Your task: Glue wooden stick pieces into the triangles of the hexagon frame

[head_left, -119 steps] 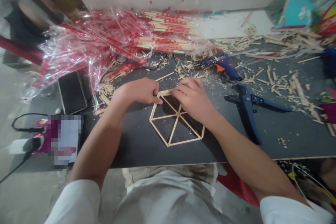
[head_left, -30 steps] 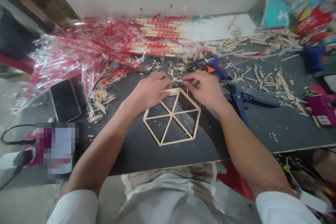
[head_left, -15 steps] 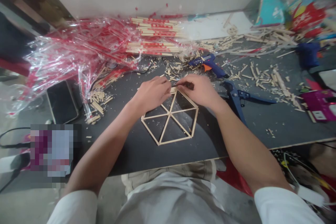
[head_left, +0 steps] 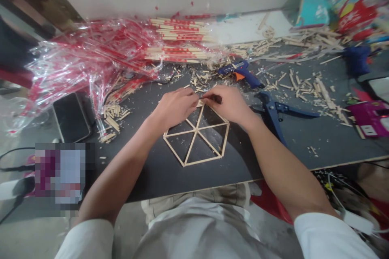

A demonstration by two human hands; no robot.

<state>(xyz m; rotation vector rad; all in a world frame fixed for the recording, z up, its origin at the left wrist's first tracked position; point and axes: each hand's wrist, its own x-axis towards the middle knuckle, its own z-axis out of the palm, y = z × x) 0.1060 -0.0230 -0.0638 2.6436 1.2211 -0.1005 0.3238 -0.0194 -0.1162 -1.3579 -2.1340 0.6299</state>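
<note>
Through the head camera, the only view I have, I look down on a dark tabletop (head_left: pixel 152 180) and a hexagonal stick frame (head_left: pixel 196 130) lying flat near its front edge, between the two forearms. Six spokes run from the rim to a joint in its middle. The left hand (head_left: pixel 179 106) covers the frame's far left part, fingers bent over the far side; from up here I cannot tell whether they are clamped on the sticks or only resting there. The right hand (head_left: pixel 227 103) is at the frame's far corner, just beside the left fingertips, with thumb and forefinger tips drawn close; I cannot tell whether a piece is pinched between them.

Beyond the right hand I have a blue glue gun (head_left: pixel 249 79) with an orange trigger, lying on its side. To the right of the hand lies a blue hand cutter (head_left: pixel 272 115), its handles spread apart. Short wood offcuts (head_left: pixel 113 118) sit in a little heap to the left, and more scraps (head_left: pixel 323 89) are scattered to the right. Further off on the left I see a heap of clear and red plastic wrappers (head_left: pixel 94 52), with wrapped chopsticks (head_left: pixel 180 34) beside it. A dark-screened phone (head_left: pixel 71 117) lies left of the offcuts, and a purple box (head_left: pixel 367 119) sits at the far right.
</note>
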